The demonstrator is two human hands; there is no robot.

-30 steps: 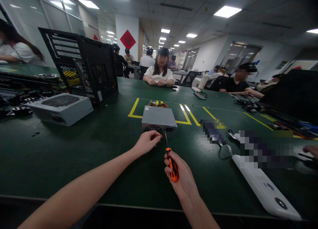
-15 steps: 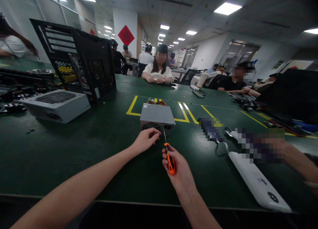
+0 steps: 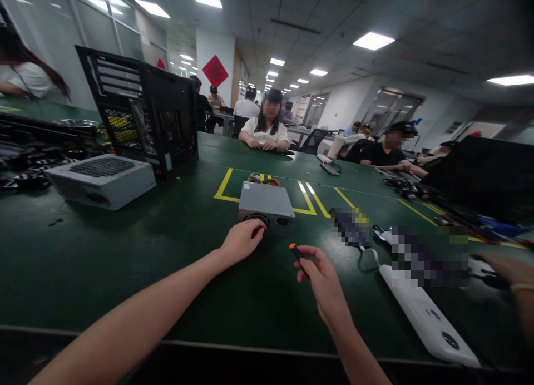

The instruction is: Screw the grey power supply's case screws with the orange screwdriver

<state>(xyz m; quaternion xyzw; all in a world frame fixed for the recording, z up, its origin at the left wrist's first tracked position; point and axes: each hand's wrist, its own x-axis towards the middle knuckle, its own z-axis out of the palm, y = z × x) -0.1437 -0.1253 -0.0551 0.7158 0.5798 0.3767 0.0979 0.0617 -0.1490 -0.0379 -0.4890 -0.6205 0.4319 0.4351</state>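
Note:
A grey power supply unit [image 3: 267,200] with a fan grille and a socket on its near side lies on the green table [image 3: 175,296], its coloured cables behind it. My left hand [image 3: 245,239] is at the grille side, thumb and fingertips pinched together; anything between them is too small to make out. Closed around an orange and black screwdriver [image 3: 295,251], my right hand [image 3: 319,271] is to the right of and nearer than the unit. The orange end points up and left, and the shaft cannot be seen.
On the left are a second power supply [image 3: 100,179] and a black computer case [image 3: 146,112]. A white device [image 3: 425,318] and pixelated items lie on the right, beside another person's blurred hand [image 3: 496,265]. A person [image 3: 267,123] sits across the table.
My right hand has moved right, away from the power supply, and the screwdriver has turned so that its shaft no longer shows. My left hand remains by the unit, still pinched.

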